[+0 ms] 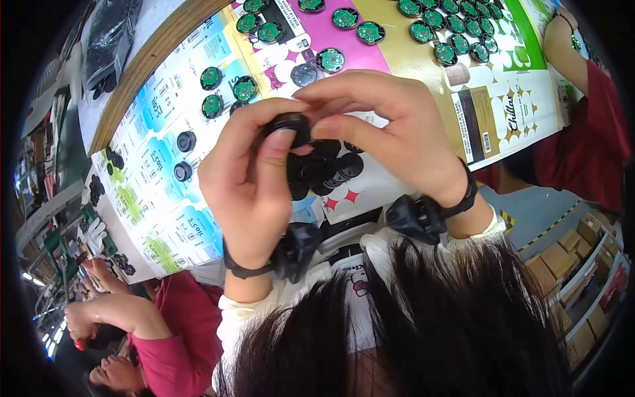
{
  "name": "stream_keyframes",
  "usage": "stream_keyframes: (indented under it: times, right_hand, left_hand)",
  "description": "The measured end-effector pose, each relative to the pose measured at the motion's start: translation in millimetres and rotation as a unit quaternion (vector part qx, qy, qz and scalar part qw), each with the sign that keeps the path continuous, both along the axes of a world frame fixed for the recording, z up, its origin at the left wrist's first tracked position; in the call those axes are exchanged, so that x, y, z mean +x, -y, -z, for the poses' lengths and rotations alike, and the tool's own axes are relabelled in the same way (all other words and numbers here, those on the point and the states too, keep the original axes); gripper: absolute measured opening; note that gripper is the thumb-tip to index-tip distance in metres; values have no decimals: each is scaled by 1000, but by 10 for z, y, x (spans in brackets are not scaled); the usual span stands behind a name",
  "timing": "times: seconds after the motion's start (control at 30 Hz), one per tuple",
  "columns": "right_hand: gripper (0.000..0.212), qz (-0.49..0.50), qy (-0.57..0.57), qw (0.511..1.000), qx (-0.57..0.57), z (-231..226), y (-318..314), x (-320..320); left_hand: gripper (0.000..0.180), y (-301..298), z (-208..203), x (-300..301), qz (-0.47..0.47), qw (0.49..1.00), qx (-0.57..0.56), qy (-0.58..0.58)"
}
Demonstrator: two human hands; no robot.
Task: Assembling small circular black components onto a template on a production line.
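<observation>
Over the table, my left hand [248, 172] is closed around a black round housing [291, 124], its thumb pressed on the near side. My right hand [403, 132] comes in from the other side; its thumb and bent fingers meet at the housing's right edge. The housing's far side is hidden by fingers. Just below the hands lies a pile of black round caps [324, 169], partly covered by them. Beyond my fingers, a round case with a green circuit board [330, 60] rests beside a dark grey disc [304, 75].
More cases with green boards stand in a group [456, 26] at the far right and a few at the left [211, 78]. Two black round parts [186, 141] sit left of my hand. A wooden strip [152, 66] edges the printed cardboard. People in red work on both sides.
</observation>
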State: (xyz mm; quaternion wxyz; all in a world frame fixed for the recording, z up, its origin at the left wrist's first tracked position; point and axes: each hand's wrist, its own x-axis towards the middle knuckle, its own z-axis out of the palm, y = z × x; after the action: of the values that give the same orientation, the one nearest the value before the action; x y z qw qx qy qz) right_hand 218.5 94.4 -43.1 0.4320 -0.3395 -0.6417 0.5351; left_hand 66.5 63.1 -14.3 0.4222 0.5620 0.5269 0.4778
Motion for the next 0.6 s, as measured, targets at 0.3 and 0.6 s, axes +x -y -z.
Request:
stream_keyframes:
  times: [0.3,0.6]
  right_hand:
    - [28,-71,319,940,97,341,72,274]
    - [24,-43,357,918,167,328,96,245]
  left_hand:
    - [41,330,457,-905,19,850,46,-525]
    - [34,-373,-18,-378,87,867,159,-464]
